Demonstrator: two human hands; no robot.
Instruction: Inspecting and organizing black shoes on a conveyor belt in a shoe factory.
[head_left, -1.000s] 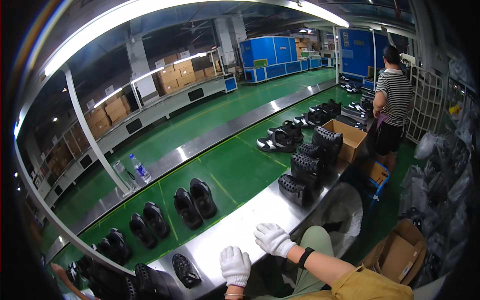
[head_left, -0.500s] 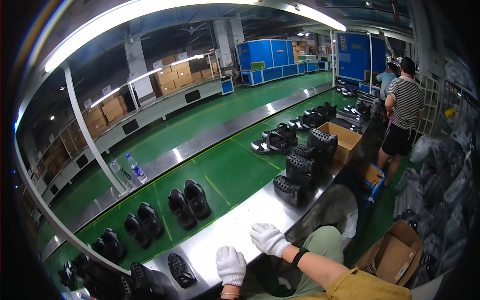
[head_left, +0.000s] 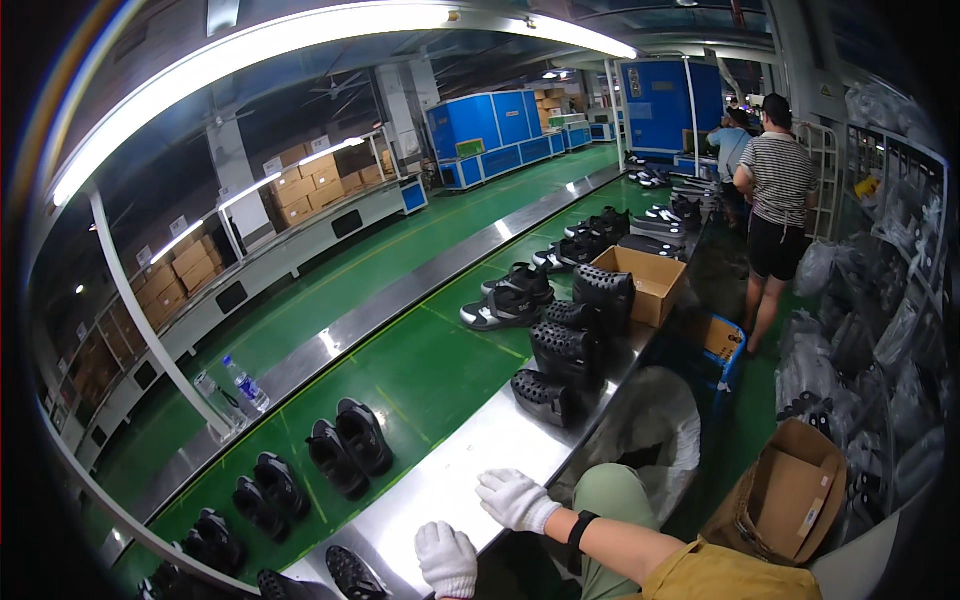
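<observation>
- Gloved hands rest on the steel desk (head_left: 470,470) edge: the left hand (head_left: 447,558) lies flat, palm down, fingers together and holding nothing; the right hand (head_left: 516,499) lies just beside it, fingers loosely spread, also empty.
- Nearest the left hand, a single black shoe (head_left: 352,572) lies on the desk, close but apart from the glove.
- Pairs of black shoes (head_left: 348,447) ride the green conveyor belt (head_left: 440,370) beyond the desk.
- Open cardboard box (head_left: 645,283) stands farther along the desk; its inside looks bare as far as the view shows, and a stack of black shoes (head_left: 570,345) leans against its near side.
- Second cardboard box (head_left: 790,495) sits open on the floor by the person's right, tilted, contents unclear.
- Two plastic bottles (head_left: 232,390) stand on the belt's far rail.
- Another person in a striped shirt (head_left: 778,180) stands well apart down the line.
</observation>
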